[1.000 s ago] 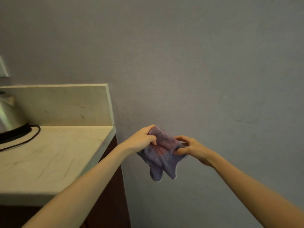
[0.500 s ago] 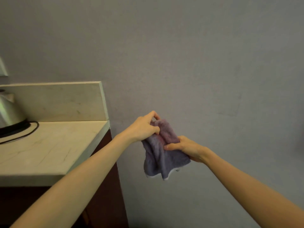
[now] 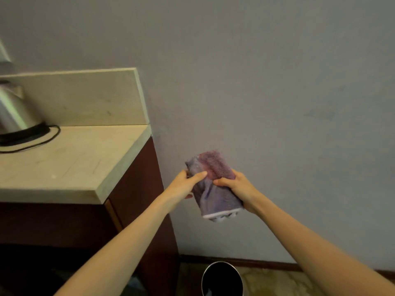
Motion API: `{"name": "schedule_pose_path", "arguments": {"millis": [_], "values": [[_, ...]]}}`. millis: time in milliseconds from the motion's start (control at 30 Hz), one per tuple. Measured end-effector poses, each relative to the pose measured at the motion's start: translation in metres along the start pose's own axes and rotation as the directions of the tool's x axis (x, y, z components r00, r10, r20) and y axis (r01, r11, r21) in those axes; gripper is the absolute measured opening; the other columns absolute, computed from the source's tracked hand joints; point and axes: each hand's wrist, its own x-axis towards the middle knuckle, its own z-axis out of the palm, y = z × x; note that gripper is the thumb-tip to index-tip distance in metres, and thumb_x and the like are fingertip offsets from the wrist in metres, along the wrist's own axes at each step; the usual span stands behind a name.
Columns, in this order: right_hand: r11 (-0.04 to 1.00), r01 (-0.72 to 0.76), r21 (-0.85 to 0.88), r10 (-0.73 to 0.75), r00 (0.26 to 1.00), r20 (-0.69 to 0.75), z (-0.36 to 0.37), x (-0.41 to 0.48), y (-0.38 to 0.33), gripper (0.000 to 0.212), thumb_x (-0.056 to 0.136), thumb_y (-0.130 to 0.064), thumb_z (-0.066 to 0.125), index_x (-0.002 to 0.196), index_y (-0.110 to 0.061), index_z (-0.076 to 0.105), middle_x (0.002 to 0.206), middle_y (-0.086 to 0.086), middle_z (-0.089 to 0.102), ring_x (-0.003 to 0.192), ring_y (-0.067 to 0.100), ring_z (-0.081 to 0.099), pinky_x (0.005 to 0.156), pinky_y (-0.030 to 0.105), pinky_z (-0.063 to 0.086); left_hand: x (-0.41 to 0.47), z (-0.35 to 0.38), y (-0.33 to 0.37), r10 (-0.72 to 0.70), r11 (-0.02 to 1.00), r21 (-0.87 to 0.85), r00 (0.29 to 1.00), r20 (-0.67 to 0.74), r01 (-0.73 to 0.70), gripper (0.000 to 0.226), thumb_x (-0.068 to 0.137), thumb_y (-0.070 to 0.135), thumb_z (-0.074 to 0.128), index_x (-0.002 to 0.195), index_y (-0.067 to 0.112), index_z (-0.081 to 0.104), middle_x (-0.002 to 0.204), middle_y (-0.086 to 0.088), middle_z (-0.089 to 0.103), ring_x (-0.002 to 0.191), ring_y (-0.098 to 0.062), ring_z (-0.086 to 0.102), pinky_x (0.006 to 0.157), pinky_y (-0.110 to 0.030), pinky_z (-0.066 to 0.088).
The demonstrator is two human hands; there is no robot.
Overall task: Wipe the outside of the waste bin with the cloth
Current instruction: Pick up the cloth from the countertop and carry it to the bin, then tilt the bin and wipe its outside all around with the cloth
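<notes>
Since half a second ago, we are seeing the cloth (image 3: pixel 215 199) gathered from a loose hanging drape into a thick folded pad. The view is also tipping down, so the waste bin (image 3: pixel 222 274) is coming into sight at the bottom edge.

Our left thumb (image 3: pixel 198 175) is lying across the front of the pad while the other left fingers are curling round its left edge, so the left hand (image 3: pixel 181 186) is gripping it. Our right thumb (image 3: pixel 220 182) is pressing on the front close to the left thumb. The right hand (image 3: pixel 239 189) is wrapping round the right edge, with its fingers hidden behind the fabric.

We are holding the purple cloth, reddish at the top and pale-hemmed at the bottom, in the air before the grey wall (image 3: pixel 267 82), above the bin and well apart from it. The bin, round with a shiny rim and a dark inside, is standing on the floor (image 3: pixel 277 283) near the baseboard (image 3: pixel 267 261), beside the dark cabinet (image 3: pixel 139 189).

To the left, a steel kettle (image 3: pixel 12 112) is sitting on its black base (image 3: pixel 25 133) on the pale stone countertop (image 3: pixel 70 165), with its cord (image 3: pixel 46 141) looping over the top.
</notes>
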Motion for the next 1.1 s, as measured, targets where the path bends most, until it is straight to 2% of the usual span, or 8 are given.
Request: {"name": "schedule_pose_path", "arguments": {"millis": [100,200,300,467,700,800,967,1100], "values": [[0.999,-0.024,-0.024,0.025,1.0,0.016,-0.001,0.001,0.02,0.028,0.073,-0.004,0.075,0.098,-0.016,0.069,0.092,0.002,0.076,0.081,0.015,0.07,0.068,0.026,0.055,0.004,0.004,-0.019,0.076,0.996,-0.035,0.997,-0.028,-0.077,0.039,0.093,0.013,0.058,0.13,0.005,0.048,0.123,-0.018,0.061,0.093,-0.02,0.062,0.059,-0.017,0.052],[0.996,-0.073,-0.046,0.074,0.997,0.028,-0.005,0.005,0.039,0.037,0.071,-0.005,0.078,0.106,-0.01,0.067,0.1,0.009,0.074,0.089,0.022,0.07,0.075,0.033,0.056,0.012,0.008,-0.04,0.138,0.99,-0.008,0.99,-0.031,-0.138,0.037,0.093,0.005,0.056,0.129,0.006,0.047,0.125,-0.019,0.061,0.102,-0.023,0.061,0.072,-0.022,0.053],[0.994,-0.1,-0.047,0.102,0.994,0.049,-0.009,0.009,0.062,0.037,0.07,-0.008,0.08,0.104,-0.011,0.068,0.098,0.007,0.075,0.089,0.022,0.071,0.072,0.029,0.056,0.023,0.017,-0.064,0.156,0.988,0.004,0.987,-0.039,-0.156,0.036,0.094,0.005,0.055,0.128,0.007,0.048,0.126,-0.017,0.061,0.111,-0.028,0.061,0.086,-0.034,0.05],[0.998,-0.051,-0.035,0.051,0.999,0.017,-0.018,0.018,0.111,0.033,0.072,-0.011,0.079,0.103,-0.014,0.067,0.098,0.005,0.075,0.09,0.02,0.072,0.072,0.029,0.056,0.047,0.036,-0.11,0.217,0.976,0.03,0.974,-0.07,-0.216,0.036,0.094,0.006,0.054,0.13,0.008,0.048,0.125,-0.015,0.061,0.11,-0.029,0.062,0.089,-0.04,0.051],[0.999,0.016,0.028,-0.014,0.997,-0.078,-0.033,0.029,0.214,0.039,0.075,-0.013,0.078,0.11,-0.008,0.064,0.103,0.008,0.073,0.092,0.02,0.071,0.074,0.029,0.056,0.084,0.068,-0.2,0.335,0.938,0.135,0.936,-0.106,-0.32,0.029,0.091,0.013,0.06,0.12,0.012,0.054,0.109,-0.014,0.067,0.095,-0.028,0.067,0.087,-0.044,0.054],[0.999,0.022,0.024,-0.02,0.996,-0.088,-0.044,0.034,0.26,0.033,0.073,-0.01,0.078,0.103,-0.011,0.065,0.099,0.006,0.074,0.087,0.016,0.071,0.072,0.027,0.056,0.1,0.086,-0.242,0.362,0.925,0.164,0.926,-0.112,-0.342,0.024,0.09,0.014,0.062,0.113,0.019,0.054,0.102,-0.008,0.067,0.088,-0.022,0.067,0.082,-0.04,0.054],[1.0,0.003,-0.007,-0.003,0.996,-0.093,-0.062,0.044,0.332,0.038,0.073,-0.008,0.077,0.108,-0.006,0.064,0.101,0.01,0.073,0.089,0.021,0.07,0.075,0.031,0.056,0.126,0.12,-0.311,0.34,0.937,0.134,0.929,-0.143,-0.323,0.025,0.091,0.013,0.061,0.114,0.015,0.054,0.108,-0.013,0.067,0.094,-0.026,0.067,0.086,-0.043,0.054],[1.0,0.015,-0.013,-0.016,0.997,-0.081,-0.077,0.048,0.386,0.034,0.072,-0.009,0.079,0.103,-0.007,0.066,0.093,0.005,0.074,0.081,0.015,0.072,0.064,0.023,0.054,0.145,0.144,-0.362,0.358,0.931,0.131,0.92,-0.162,-0.339,0.021,0.09,0.011,0.061,0.109,0.018,0.053,0.107,-0.013,0.067,0.093,-0.026,0.066,0.085,-0.042,0.053]]}}
